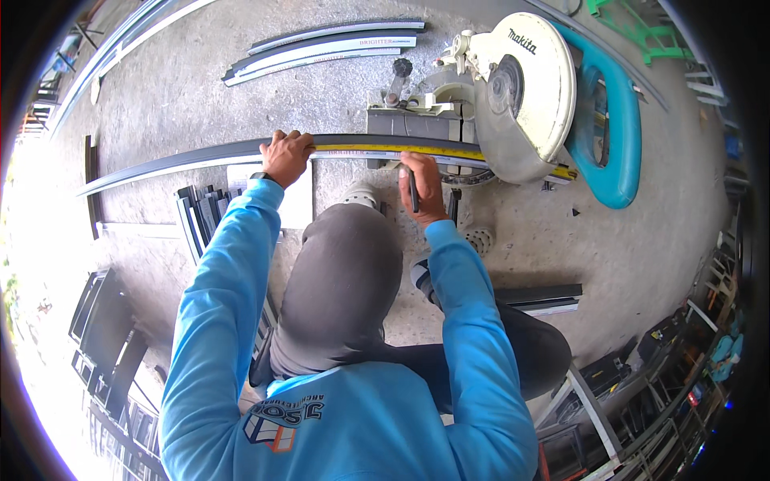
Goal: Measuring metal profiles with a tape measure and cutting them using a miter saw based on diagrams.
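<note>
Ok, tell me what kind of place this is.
Probably a metal or aluminium fabrication workshop: a mitre saw stands on the bare concrete floor, with long dark profile lengths and cut offcuts lying around.

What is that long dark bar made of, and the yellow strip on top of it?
The long dark bar looks like painted or coated metal, probably aluminium: thin, straight-edged, with a smooth dull sheen. The yellow strip looks like a thin steel measuring tape, flat and glossy with fine marks. The left hand presses it down.
</note>
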The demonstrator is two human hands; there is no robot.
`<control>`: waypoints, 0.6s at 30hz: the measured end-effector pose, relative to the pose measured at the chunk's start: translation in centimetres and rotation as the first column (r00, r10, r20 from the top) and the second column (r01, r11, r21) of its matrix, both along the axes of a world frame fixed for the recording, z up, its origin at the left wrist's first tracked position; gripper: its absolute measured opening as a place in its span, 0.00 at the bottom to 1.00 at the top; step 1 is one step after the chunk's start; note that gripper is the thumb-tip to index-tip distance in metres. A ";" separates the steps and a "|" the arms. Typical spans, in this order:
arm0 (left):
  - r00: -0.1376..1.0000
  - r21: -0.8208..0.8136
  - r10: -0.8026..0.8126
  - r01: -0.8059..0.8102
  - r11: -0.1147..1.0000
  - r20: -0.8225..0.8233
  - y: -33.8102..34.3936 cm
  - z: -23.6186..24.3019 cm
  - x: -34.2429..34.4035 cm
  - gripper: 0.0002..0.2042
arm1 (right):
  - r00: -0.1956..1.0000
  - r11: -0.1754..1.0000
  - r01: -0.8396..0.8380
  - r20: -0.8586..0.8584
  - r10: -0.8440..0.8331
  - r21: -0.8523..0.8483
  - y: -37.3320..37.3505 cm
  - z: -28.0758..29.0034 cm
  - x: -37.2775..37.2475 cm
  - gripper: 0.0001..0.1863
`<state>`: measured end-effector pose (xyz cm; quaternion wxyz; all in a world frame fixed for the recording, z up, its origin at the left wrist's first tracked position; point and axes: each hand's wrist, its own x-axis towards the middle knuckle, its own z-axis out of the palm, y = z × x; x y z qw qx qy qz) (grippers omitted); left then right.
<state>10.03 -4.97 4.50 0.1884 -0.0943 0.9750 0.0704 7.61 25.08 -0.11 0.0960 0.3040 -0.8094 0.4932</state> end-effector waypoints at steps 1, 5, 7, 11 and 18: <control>1.000 0.018 0.001 -0.001 1.000 0.004 -0.3 -0.3 0.3 0.08 | 0.998 0.997 0.053 -0.048 -0.050 0.058 0.5 0.6 0.0 0.15; 0.979 0.069 -0.135 0.147 0.987 -0.151 -1.3 -1.1 1.3 0.06 | 0.988 0.951 0.114 -0.137 -0.077 0.287 1.7 2.1 0.1 0.16; 0.966 0.062 -0.170 0.185 0.981 -0.193 -1.6 -1.2 1.2 0.06 | 0.995 0.931 0.066 -0.094 -0.034 0.360 1.7 2.0 0.0 0.16; 0.930 -0.017 -0.365 0.365 0.931 -0.036 -2.2 -0.7 0.9 0.06 | 0.984 0.879 0.048 0.127 -0.122 0.474 1.2 0.5 -0.7 0.19; 0.911 -0.073 -0.374 0.390 0.918 0.174 -4.9 -0.5 7.5 0.07 | 0.989 0.877 0.038 0.109 -0.102 0.479 1.3 -1.3 -0.8 0.18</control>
